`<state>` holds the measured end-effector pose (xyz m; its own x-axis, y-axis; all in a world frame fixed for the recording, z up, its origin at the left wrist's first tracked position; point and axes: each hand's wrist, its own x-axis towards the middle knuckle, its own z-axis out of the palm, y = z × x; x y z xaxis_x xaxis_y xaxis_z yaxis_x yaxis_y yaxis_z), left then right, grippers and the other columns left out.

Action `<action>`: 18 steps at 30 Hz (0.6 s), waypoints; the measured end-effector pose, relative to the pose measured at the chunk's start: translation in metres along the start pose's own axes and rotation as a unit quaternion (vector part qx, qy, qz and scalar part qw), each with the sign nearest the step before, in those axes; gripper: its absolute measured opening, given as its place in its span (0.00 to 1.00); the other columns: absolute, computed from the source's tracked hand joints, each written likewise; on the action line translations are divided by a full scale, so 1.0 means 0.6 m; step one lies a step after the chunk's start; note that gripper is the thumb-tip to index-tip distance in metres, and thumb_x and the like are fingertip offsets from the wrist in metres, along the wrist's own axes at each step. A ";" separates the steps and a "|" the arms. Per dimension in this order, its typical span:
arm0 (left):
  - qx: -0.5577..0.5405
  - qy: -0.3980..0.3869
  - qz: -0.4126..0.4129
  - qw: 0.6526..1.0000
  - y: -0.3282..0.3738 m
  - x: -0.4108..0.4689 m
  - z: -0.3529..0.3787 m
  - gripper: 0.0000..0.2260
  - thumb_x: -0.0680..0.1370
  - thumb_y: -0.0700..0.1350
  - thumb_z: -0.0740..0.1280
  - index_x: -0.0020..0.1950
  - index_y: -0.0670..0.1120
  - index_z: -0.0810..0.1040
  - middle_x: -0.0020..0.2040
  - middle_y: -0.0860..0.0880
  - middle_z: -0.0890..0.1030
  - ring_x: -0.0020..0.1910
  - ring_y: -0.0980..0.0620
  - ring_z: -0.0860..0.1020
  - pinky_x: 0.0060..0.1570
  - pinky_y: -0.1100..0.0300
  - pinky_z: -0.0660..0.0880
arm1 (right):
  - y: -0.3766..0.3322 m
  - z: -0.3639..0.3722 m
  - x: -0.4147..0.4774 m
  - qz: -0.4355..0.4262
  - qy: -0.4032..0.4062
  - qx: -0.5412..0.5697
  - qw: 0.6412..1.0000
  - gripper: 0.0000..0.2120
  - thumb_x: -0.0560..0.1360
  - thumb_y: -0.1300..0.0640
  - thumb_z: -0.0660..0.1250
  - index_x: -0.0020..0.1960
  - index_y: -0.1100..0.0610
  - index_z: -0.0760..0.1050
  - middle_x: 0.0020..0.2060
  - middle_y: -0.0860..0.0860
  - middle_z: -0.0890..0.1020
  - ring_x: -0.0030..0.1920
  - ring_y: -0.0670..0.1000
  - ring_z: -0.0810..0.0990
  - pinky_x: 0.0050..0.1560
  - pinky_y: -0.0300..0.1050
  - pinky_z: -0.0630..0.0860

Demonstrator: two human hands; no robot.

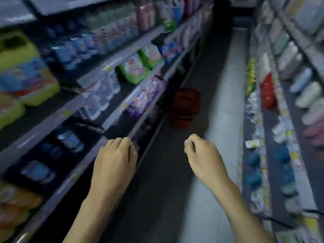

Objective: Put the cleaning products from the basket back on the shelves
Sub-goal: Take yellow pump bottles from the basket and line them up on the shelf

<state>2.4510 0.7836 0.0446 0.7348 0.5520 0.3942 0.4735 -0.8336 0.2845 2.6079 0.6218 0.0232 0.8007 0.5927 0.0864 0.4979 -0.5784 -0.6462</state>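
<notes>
A red basket (185,106) stands on the aisle floor ahead, close to the foot of the left shelves (122,55); what it holds is too blurred to tell. My left hand (115,158) and my right hand (201,155) hang in front of me over the floor, well short of the basket. Both have loosely curled fingers and hold nothing. The left shelves carry blue bottles (77,48), green detergent bags (138,67) and purple packs (145,97).
The aisle is narrow, with a dark floor on the left and a pale strip (226,102) on the right. Right-hand shelves (273,120) hold small packs, a red item (267,92) and pale rolls. Large yellow-green packs (22,71) sit far left.
</notes>
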 end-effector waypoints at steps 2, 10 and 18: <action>-0.022 -0.014 0.025 0.999 0.050 0.031 0.046 0.13 0.78 0.39 0.65 0.36 0.48 0.66 0.31 0.50 0.70 0.33 0.47 0.70 0.33 0.55 0.65 | 0.069 -0.028 0.013 0.046 0.015 0.007 0.999 0.17 0.82 0.48 0.55 0.38 0.55 0.68 0.33 0.50 0.80 0.36 0.54 0.78 0.35 0.50 0.73; 0.014 -0.151 0.119 0.981 0.127 0.152 0.221 0.07 0.78 0.36 0.68 0.43 0.45 0.72 0.40 0.49 0.72 0.39 0.44 0.72 0.37 0.49 0.72 | 0.259 -0.047 0.095 0.139 0.039 0.031 0.989 0.12 0.79 0.64 0.64 0.41 0.49 0.74 0.39 0.49 0.81 0.41 0.55 0.80 0.43 0.54 0.78; -0.027 -0.196 0.105 0.975 0.147 0.365 0.382 0.12 0.75 0.40 0.72 0.58 0.43 0.79 0.48 0.44 0.80 0.47 0.39 0.77 0.40 0.46 0.77 | 0.341 -0.068 0.306 0.171 0.009 -0.015 0.985 0.11 0.78 0.62 0.65 0.58 0.54 0.80 0.56 0.50 0.78 0.54 0.53 0.80 0.58 0.51 0.77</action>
<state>2.7646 0.8258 -0.0442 0.9468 0.3099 0.0869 0.2747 -0.9187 0.2839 2.8705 0.5895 -0.0625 0.9295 0.3492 -0.1187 0.2065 -0.7595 -0.6169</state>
